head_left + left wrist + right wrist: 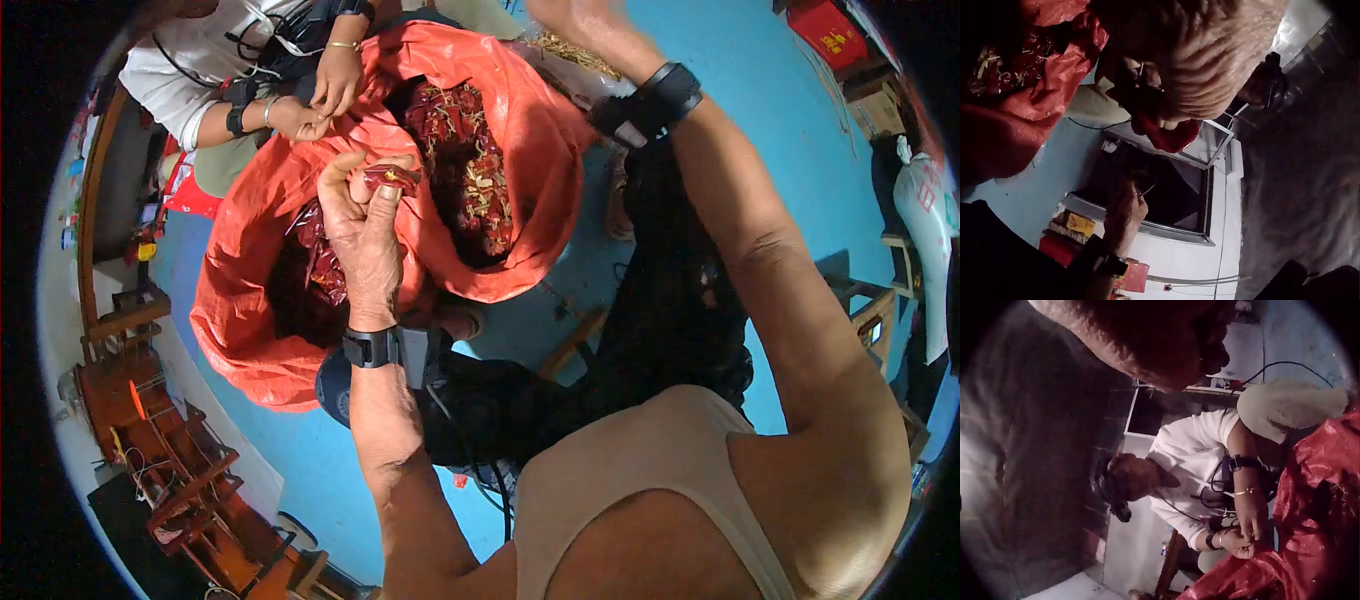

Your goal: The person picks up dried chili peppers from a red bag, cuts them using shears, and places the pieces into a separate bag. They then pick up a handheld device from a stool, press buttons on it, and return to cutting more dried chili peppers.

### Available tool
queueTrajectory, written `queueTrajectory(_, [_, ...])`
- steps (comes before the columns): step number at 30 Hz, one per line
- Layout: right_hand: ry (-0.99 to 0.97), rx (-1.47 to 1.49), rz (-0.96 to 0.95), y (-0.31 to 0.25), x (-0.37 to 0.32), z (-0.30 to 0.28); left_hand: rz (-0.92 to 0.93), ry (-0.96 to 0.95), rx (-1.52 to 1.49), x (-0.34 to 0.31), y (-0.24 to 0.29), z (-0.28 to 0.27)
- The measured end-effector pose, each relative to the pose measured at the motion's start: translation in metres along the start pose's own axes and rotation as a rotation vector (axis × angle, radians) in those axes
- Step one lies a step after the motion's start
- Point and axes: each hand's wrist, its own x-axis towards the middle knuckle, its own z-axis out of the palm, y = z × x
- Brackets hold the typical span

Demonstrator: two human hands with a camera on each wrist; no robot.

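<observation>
In the head view my left hand (365, 235) pinches a dried red chili pepper (392, 178) between thumb and fingers, over the sacks. The left wrist view shows the chili (1172, 134) glossy and dark red beneath the fingers. My right hand (590, 28) is raised at the top edge, blurred and partly cut off, near a clear plastic bag (585, 82) of pale stems. Whether it holds anything I cannot tell. An orange-red woven sack (545, 190) contains red chilies mixed with stem bits. Left of it, another sack (235, 300) contains darker chilies.
Opposite me sits another person in a white top (175, 90), both hands (315, 110) together at the sack's edge. Wooden furniture (180, 470) lines the left side. A white bag (925, 210) hangs at the right, above the blue floor (790, 110).
</observation>
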Motion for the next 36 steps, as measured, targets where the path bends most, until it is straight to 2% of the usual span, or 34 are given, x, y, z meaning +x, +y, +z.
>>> queueTrajectory(2, [-0.045, -0.073, 0.067, 0.014, 0.005, -0.003, -0.024, 0.039, 0.096, -0.002, 0.004, -0.004])
queueTrajectory(4, [0.136, -0.124, -0.134, 0.020, 0.002, 0.003, -0.045, 0.034, 0.109, -0.004, 0.000, -0.015])
queueTrajectory(5, [0.136, -0.121, -0.132, 0.023, -0.001, 0.007, -0.062, 0.030, 0.117, -0.005, -0.002, -0.018])
queueTrajectory(7, [0.055, 0.205, -0.409, 0.006, -0.011, 0.015, -0.068, 0.016, 0.125, -0.007, -0.002, -0.019])
queueTrajectory(9, [-0.057, 0.189, -0.365, -0.008, -0.021, 0.045, -0.077, 0.001, 0.132, -0.009, -0.005, -0.019])
queueTrajectory(11, [-0.153, 0.410, -0.607, -0.026, -0.039, 0.055, -0.037, 0.048, 0.231, -0.008, -0.008, -0.017])
queueTrajectory(13, [-0.289, 0.603, -0.515, -0.050, -0.052, 0.063, -0.040, 0.050, 0.245, -0.007, -0.010, -0.013])
queueTrajectory(14, [-0.407, 0.637, -0.378, -0.059, -0.058, 0.059, -0.044, 0.059, 0.255, -0.007, -0.010, -0.011])
queueTrajectory(19, [-0.280, 0.575, -0.488, -0.054, -0.058, 0.065, -0.037, 0.131, 0.255, -0.004, -0.008, -0.006])
queueTrajectory(22, [-0.304, 0.523, -0.422, -0.051, -0.055, 0.065, 0.014, 0.143, 0.229, -0.002, -0.008, -0.005])
queueTrajectory(24, [-0.406, 0.591, -0.367, -0.053, -0.058, 0.066, 0.047, 0.107, 0.206, -0.003, -0.010, -0.007])
queueTrajectory(28, [-0.473, 0.581, -0.258, -0.057, -0.062, 0.068, 0.023, 0.089, 0.231, -0.003, -0.013, -0.004])
queueTrajectory(30, [-0.206, 0.499, -0.480, -0.053, -0.061, 0.076, 0.042, 0.089, 0.275, -0.003, -0.010, -0.002])
queueTrajectory(32, [-0.135, 0.475, -0.472, -0.052, -0.063, 0.080, 0.055, 0.089, 0.317, -0.003, -0.007, -0.001])
queueTrajectory(34, [-0.071, 0.456, -0.462, -0.053, -0.063, 0.078, -0.100, 0.065, 0.100, -0.004, -0.003, 0.000])
queueTrajectory(36, [-0.052, 0.432, -0.501, -0.055, -0.063, 0.075, -0.079, 0.092, 0.117, -0.004, -0.003, 0.002])
